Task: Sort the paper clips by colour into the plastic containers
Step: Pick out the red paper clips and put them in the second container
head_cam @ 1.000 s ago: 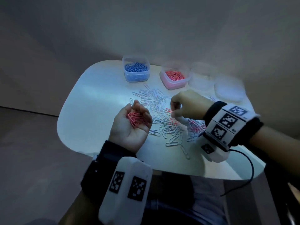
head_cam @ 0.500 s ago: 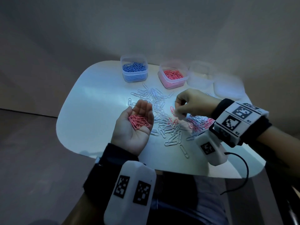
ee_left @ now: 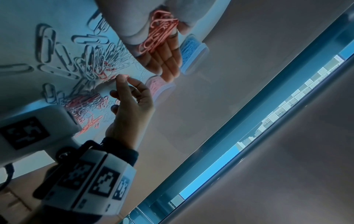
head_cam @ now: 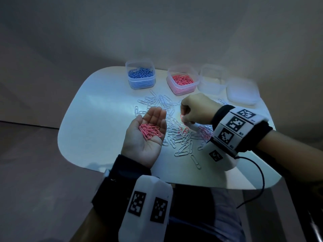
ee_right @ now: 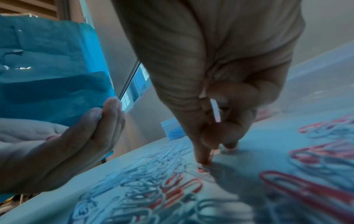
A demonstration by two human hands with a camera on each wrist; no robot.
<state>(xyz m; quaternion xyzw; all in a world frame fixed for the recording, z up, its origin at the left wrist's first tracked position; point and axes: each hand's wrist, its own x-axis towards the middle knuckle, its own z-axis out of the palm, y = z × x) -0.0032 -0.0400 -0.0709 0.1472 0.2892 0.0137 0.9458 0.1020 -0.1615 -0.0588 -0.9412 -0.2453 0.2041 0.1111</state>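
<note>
At the far left of the row along the back edge of the white counter [head_cam: 97,123] we see a clear plastic container of blue clips [head_cam: 140,75]. Next to it, to the right, stands the container of pink clips [head_cam: 182,80], then an empty clear container [head_cam: 212,79], and at the far right a flat translucent lid [head_cam: 242,92].

Our left hand [head_cam: 146,135] floats palm up above the counter's near-left part, fingers straight and relaxed, pointing away from us. A small bundle of pink clips [head_cam: 150,131] lies in the palm, their long axes mostly parallel and running across the palm, left-far to right-near. They are thin looped wire coated in salmon pink.

Between the hands and under them the loose pile of clips [head_cam: 176,130] spreads over the counter's middle, mostly white or pale, with pink ones mixed in towards the right. They lie flat, pointing every way.

Our right hand [head_cam: 195,109] hangs over the pile, knuckles up. Its grip is narrow: thumb and forefinger pinch one pink clip [head_cam: 182,117], held roughly upright, the loop end showing below the fingertips, just above the pile. The other fingers curl in loosely.
</note>
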